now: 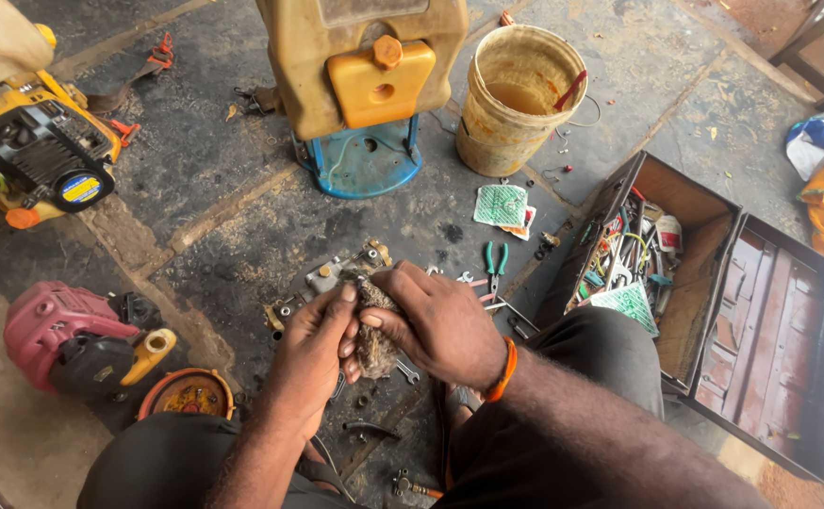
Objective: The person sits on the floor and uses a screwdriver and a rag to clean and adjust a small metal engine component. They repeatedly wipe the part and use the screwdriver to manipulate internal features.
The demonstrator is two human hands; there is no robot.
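Both hands meet over the dark stone floor at the centre of the head view. My left hand [315, 351] and my right hand [438, 320] are closed together around a dirty greyish rag [374, 341], bunched between the fingers. Whether something is wrapped inside the rag is hidden. An orange band [503, 371] circles my right wrist. Just beyond the fingers lie small metal engine parts [335, 273], and a wrench [408, 371] rests under the hands.
Green-handled pliers [495, 260] lie right of the hands. An open metal toolbox [704, 302] stands at right. A stained bucket [516, 99] and a yellow tank on a blue base [363, 155] sit ahead. A yellow engine [30, 151] and a pink one [63, 335] are left.
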